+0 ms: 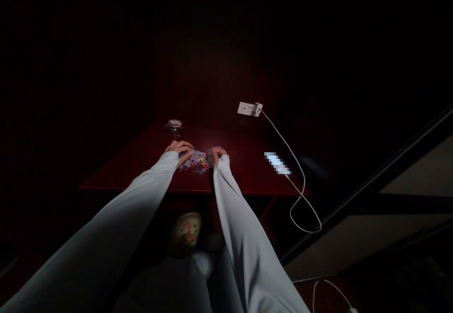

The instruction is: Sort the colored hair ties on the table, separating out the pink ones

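A loose pile of small elastic hair bands (193, 160), mostly pale purple with a few brighter rings, lies on the dark red table (141, 176). My left hand (180, 148) rests over the pile's left side, fingers apart and curved, with the thumb at its edge. To the right of the pile, my right hand (220, 153) is closed, fingers drawn together. Pinkish bits show just beyond its fingertips, but what it grips is partly hidden. Behind my left hand stands a clear round jar (174, 127) with a light lid.
A phone (277, 163) with a blurred screen lies at the table's right, joined by a white cable (288, 145) to a charger (257, 109) in the wall socket (245, 108). The cable loops past the table edge. Below is a pale clog (186, 230). Surroundings are very dark.
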{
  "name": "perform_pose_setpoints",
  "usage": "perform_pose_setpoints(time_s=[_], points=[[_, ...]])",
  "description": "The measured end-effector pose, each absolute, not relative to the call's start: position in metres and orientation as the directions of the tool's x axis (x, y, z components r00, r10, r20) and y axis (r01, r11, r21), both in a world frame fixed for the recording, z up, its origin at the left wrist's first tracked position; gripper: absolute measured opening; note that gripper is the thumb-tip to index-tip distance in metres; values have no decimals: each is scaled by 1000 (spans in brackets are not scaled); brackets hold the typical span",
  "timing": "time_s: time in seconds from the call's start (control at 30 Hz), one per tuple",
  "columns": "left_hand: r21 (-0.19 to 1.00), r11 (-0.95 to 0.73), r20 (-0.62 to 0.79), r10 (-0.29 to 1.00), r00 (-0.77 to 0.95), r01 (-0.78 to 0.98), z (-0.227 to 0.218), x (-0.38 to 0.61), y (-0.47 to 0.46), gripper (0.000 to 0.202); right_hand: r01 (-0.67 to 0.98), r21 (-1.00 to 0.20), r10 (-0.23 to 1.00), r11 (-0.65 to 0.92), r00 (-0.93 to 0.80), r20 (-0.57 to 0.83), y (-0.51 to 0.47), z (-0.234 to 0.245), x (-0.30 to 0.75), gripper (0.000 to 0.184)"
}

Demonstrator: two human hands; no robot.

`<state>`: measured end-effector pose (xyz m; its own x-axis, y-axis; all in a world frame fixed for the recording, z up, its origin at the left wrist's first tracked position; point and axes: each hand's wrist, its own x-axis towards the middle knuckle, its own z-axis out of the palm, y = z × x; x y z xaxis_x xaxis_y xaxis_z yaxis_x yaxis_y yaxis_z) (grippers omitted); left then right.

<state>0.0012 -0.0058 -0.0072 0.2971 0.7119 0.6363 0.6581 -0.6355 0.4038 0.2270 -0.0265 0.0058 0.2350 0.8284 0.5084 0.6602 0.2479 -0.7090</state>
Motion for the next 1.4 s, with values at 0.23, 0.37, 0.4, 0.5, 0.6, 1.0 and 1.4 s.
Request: perform_pose_setpoints(time_s=[0.23,0.37,0.4,0.5,0.6,1.0,1.4], points=[[411,-617,643,718,266,671,-6,-2,-6,28,635,-771,773,53,462,434,-23,13,270,32],[414,-620,648,715,263,666,-12,-4,2,26,645,-762,778,65,446,444,-14,10,286,39],[415,-620,644,717,267,666,-13,-4,4,26,663,-747,788,51,433,438,-14,10,286,39],[409,-617,630,724,281,672,-15,-6,8,27,719,-695,815,-3,405,415,-15,14,281,36],[409,-610,614,734,289,679,-14,-6,8,25,743,-669,823,-20,392,411,-17,21,277,32],[415,-612,614,734,290,673,-16,-6,11,25,707,-707,854,18,357,379,-28,21,269,20],[423,-594,586,755,294,685,-22,-6,19,27,700,-616,913,361,-133,385,-55,23,235,11]])
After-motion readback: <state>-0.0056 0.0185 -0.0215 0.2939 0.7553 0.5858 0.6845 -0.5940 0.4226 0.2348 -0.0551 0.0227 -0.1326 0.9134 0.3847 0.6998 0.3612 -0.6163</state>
